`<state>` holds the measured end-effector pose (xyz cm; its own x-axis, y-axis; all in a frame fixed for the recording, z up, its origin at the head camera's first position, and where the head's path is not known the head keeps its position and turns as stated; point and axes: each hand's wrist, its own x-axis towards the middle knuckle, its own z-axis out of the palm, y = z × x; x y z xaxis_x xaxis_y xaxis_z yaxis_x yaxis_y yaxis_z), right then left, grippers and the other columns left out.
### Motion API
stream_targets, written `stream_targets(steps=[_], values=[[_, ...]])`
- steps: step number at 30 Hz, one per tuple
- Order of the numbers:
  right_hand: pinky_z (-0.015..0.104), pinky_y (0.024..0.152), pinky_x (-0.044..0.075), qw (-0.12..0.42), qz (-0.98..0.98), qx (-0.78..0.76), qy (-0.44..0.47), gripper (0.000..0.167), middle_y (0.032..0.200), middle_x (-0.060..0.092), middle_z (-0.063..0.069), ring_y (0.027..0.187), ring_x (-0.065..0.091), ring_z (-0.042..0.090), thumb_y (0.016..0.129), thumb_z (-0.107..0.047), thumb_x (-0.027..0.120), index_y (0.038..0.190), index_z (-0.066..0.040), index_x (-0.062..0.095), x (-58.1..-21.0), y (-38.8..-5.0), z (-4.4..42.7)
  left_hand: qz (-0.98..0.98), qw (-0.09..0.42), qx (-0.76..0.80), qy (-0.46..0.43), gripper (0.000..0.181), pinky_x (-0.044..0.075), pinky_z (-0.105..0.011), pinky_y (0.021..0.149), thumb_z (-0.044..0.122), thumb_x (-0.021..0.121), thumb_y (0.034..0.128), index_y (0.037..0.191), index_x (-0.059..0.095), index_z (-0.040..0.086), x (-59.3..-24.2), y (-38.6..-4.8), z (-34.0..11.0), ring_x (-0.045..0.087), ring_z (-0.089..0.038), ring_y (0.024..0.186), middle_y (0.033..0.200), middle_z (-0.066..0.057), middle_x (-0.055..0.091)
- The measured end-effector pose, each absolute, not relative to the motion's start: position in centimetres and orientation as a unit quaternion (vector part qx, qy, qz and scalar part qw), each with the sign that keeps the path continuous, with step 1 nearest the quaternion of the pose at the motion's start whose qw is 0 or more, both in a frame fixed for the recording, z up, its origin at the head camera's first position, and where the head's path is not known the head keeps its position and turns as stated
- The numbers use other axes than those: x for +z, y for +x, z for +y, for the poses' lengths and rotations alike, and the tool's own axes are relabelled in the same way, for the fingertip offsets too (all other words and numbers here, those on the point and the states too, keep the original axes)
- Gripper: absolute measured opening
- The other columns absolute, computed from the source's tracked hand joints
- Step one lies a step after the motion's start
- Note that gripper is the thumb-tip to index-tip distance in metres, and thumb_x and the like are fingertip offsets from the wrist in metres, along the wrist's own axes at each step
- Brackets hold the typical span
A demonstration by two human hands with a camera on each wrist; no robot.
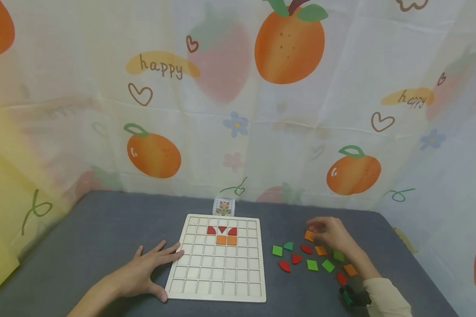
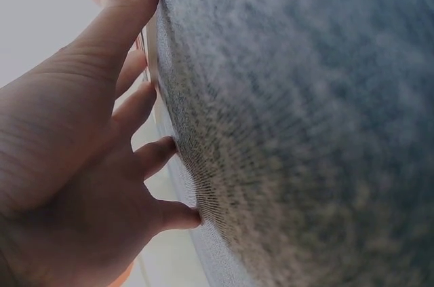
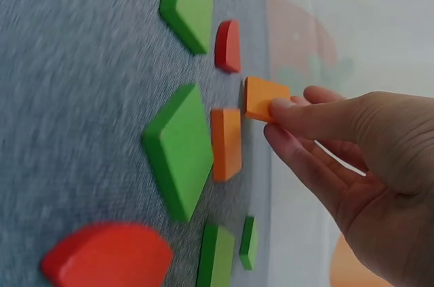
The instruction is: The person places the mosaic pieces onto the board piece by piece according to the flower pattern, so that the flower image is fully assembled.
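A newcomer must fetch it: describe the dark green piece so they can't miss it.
On the grey table, find the pale gridded board, then look just past its right edge. Behind and right of the light green square nearest the board lies the dark green piece. Its curved edge and deeper colour set it apart from that square, and its colour from the red pieces nearby.

The board (image 1: 219, 263) looks smooth and wooden, the tiles (image 3: 180, 155) matt, the tablecloth (image 1: 115, 229) rough.
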<state>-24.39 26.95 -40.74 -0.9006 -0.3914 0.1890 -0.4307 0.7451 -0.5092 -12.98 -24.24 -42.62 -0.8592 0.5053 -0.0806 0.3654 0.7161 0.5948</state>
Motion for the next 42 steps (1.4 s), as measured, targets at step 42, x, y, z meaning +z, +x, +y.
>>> stream_targets(steps=[42], values=[[0.025,0.073,0.054,0.005,-0.893,0.339,0.296,0.032,0.092,0.071,0.0,0.084,0.067,0.016,0.079,0.001,0.077,0.11,-0.002,0.071,-40.4,-25.5,15.9,0.916,0.129,0.302,0.233,0.104,-0.003,-0.082,0.093,0.049,0.083,0.0561,0.148,0.046,0.017,-42.5,-12.9,-24.4,0.014,-0.053,0.142,0.157,-0.013,0.033]])
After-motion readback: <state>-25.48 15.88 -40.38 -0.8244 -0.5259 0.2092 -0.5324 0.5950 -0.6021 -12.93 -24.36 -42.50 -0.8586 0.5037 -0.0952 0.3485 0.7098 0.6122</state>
